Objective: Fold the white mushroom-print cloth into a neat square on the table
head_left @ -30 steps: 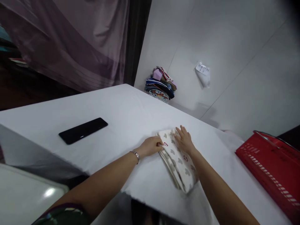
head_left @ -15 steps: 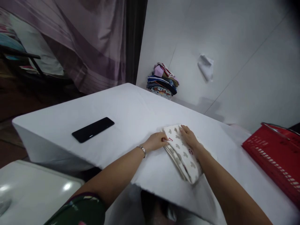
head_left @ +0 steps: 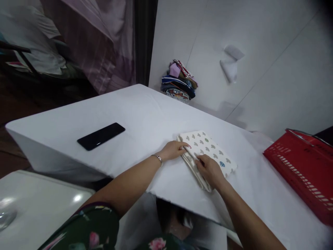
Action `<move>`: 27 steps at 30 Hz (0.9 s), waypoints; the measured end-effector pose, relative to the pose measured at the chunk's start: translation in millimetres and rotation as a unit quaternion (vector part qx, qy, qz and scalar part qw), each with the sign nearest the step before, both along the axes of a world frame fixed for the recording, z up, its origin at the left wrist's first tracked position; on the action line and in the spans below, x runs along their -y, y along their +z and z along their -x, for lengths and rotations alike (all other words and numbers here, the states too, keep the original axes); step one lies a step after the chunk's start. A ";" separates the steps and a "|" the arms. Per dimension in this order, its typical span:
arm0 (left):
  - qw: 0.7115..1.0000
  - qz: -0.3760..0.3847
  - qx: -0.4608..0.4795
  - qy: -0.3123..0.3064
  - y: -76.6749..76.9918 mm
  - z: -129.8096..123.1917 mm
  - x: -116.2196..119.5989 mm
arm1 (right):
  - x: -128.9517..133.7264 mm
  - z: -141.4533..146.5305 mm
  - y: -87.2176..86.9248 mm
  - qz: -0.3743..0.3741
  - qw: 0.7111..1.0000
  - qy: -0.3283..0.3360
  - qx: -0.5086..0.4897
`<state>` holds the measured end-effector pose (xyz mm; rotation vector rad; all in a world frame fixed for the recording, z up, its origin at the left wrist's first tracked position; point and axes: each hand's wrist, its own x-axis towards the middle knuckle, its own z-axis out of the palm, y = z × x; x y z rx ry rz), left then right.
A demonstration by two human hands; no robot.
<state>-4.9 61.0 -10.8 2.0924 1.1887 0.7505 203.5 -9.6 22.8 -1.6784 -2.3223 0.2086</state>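
A folded cream cloth (head_left: 212,152) with a grey print and a few coloured motifs lies on the white-covered table (head_left: 145,111). My left hand (head_left: 173,150) pinches its near left edge, thumb and fingers closed on the layers. My right hand (head_left: 209,168) is curled over the cloth's near folded edge, a little to the right, fingers closed on the fabric. Several layers show along that near side. Part of the cloth is hidden beneath my right hand and wrist.
A black phone (head_left: 101,136) lies on the table to the left. Stacked folded clothes (head_left: 178,83) stand by the wall at the back. On the right sits a red basket (head_left: 299,170); a white stool-like surface (head_left: 47,201) is at the lower left.
My right hand has come from the cloth's far edge toward its near edge. The cloth now lies wider, its upper part spread out to the right. My left hand keeps its grip.
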 end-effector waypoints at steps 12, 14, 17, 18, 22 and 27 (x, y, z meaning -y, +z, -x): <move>0.999 -0.041 0.010 0.022 2.1 -1.5 -1.0 | 7.0 7.7 -10.0 -0.044 0.998 0.031 0.027; 0.999 -0.030 -0.002 0.026 3.3 -0.6 0.1 | 7.3 8.0 -12.0 -0.047 0.998 0.033 0.037; 0.999 -0.013 -0.010 0.034 4.0 0.8 1.6 | 9.4 8.4 -17.5 -0.053 0.996 0.041 0.063; 0.999 -0.011 -0.007 0.038 4.0 1.2 1.8 | 10.8 8.2 -19.6 -0.060 0.994 0.045 0.074; 0.999 0.007 0.005 0.053 5.0 2.2 1.6 | 18.9 6.7 -28.1 -0.110 0.986 0.067 0.104; 0.995 0.030 0.042 0.088 5.3 2.6 0.1 | 25.3 8.6 -35.2 -0.162 0.977 0.069 0.124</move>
